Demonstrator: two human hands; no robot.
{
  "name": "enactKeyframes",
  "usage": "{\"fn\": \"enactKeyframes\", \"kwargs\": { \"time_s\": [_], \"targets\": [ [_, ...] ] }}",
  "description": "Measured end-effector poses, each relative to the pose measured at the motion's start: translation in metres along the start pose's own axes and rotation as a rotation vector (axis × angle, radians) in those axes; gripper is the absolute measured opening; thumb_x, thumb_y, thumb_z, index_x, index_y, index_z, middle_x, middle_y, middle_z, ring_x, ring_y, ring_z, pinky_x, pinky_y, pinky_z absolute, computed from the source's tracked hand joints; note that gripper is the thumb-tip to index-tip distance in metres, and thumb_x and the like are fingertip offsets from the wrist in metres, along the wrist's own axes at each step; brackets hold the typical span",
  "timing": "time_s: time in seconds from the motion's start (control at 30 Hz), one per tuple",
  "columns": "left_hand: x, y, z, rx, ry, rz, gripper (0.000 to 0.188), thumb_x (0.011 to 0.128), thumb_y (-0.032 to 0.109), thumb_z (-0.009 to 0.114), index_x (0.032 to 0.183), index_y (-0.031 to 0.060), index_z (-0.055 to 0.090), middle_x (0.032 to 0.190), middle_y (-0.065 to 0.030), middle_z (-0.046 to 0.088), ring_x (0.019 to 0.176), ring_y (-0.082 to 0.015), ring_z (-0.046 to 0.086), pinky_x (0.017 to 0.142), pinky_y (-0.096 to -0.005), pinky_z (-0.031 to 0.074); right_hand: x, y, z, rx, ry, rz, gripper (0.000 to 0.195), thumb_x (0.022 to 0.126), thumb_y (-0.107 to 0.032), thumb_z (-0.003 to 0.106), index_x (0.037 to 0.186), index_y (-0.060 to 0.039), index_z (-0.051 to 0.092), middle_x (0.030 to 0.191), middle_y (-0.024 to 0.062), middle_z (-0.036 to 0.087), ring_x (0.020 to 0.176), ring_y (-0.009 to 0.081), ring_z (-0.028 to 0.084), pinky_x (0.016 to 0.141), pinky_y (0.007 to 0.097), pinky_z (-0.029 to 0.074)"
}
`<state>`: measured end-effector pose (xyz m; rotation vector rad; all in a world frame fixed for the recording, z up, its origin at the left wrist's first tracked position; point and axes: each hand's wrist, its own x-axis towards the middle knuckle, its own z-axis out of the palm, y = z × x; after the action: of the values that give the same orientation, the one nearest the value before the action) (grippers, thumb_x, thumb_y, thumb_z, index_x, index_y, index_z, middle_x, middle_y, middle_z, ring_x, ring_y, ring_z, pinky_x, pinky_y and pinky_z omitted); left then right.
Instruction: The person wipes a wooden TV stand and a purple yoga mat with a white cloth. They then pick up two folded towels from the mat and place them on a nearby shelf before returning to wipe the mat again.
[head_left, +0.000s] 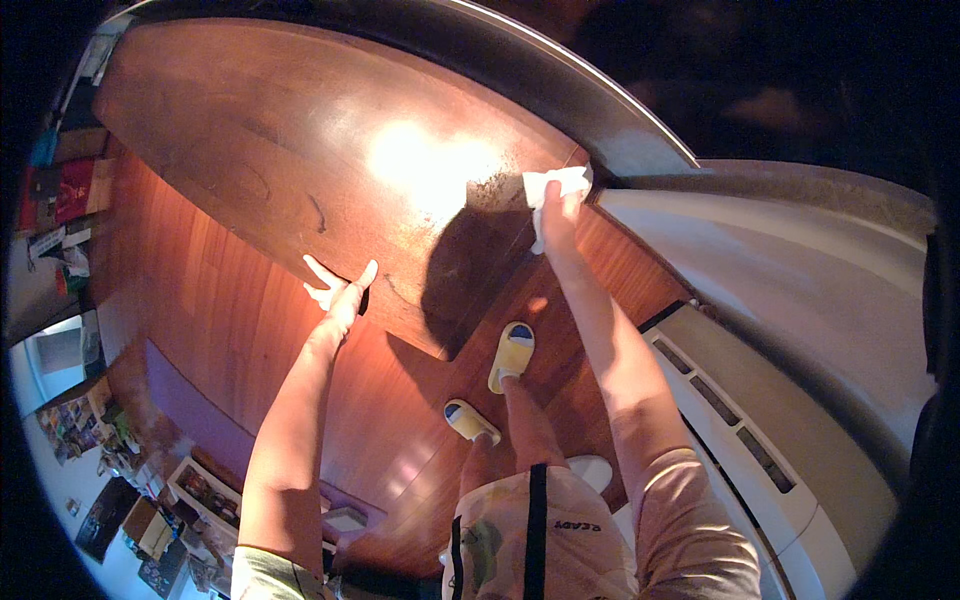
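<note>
A reddish-brown wooden tabletop (247, 150) stretches before me, with bright glare in the middle and a dark shadow toward its near right. My right hand (559, 217) presses a crumpled white tissue or wipe (544, 184) at the table's right end. My left hand (341, 292) rests at the long left edge, fingers spread, thumb over the top and nothing held. Dark curved marks (319, 214) show on the surface, and a rough, wet-looking or speckled patch (499, 180) lies left of the wipe.
A dark ledge with a bright rim (600, 82) runs along the table's far side. To the right are a pale wall (787, 277) and a white slotted unit (716, 401). My yellow slippers (514, 352) stand on the wood floor (217, 262). Cluttered shelves (142, 517) line the left.
</note>
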<state>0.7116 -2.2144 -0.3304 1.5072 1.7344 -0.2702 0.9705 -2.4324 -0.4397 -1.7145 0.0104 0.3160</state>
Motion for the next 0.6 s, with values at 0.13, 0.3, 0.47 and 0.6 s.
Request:
{"fn": "enactKeyframes", "kwargs": {
  "time_s": [0.13,0.3,0.47,0.6],
  "targets": [
    [-0.001,-0.002,-0.003,0.034,-0.008,-0.008,0.134,0.064,0.061,0.078,0.146,0.0319,-0.023,0.150,-0.0298,-0.021,0.141,-0.0473,0.007,0.112,-0.0537,0.022,0.042,-0.020,-0.005,-0.119,0.032,-0.005,0.031,0.095,-0.023,0.045,0.111,0.0018,0.053,0.101,0.0106,0.060,0.091,0.0185,0.057,0.079,0.0321,0.046],
    [-0.002,-0.002,-0.006,0.038,-0.006,-0.007,0.136,0.062,0.062,0.080,0.146,0.0304,-0.022,0.149,-0.0309,-0.020,0.141,-0.0477,-0.001,0.113,-0.0544,0.015,0.070,-0.038,-0.006,-0.177,0.080,0.218,0.041,0.094,-0.030,0.051,0.094,0.0084,0.063,0.086,0.0145,0.068,0.077,0.0225,0.064,0.072,0.0374,0.049],
    [-0.004,0.007,0.006,0.068,-0.034,0.021,0.136,0.064,0.065,0.077,0.145,0.0277,-0.026,0.148,-0.0338,-0.022,0.142,-0.0458,-0.007,0.114,-0.0538,0.012,0.053,-0.026,-0.016,-0.171,0.083,-0.114,0.036,0.092,-0.023,0.052,0.113,0.0068,0.052,0.097,0.0159,0.064,0.088,0.0255,0.061,0.080,0.0376,0.048],
    [-0.004,0.004,0.004,0.059,-0.061,0.030,0.137,0.063,0.068,0.075,0.145,0.0262,-0.026,0.146,-0.0365,-0.024,0.141,-0.0469,-0.010,0.114,-0.0542,0.010,-0.005,-0.014,-0.001,-0.016,0.079,-0.176,0.053,0.092,-0.023,0.051,0.131,0.0084,0.033,0.109,0.0204,0.057,0.104,0.0301,0.054,0.096,0.0389,0.039]
  ]
}}
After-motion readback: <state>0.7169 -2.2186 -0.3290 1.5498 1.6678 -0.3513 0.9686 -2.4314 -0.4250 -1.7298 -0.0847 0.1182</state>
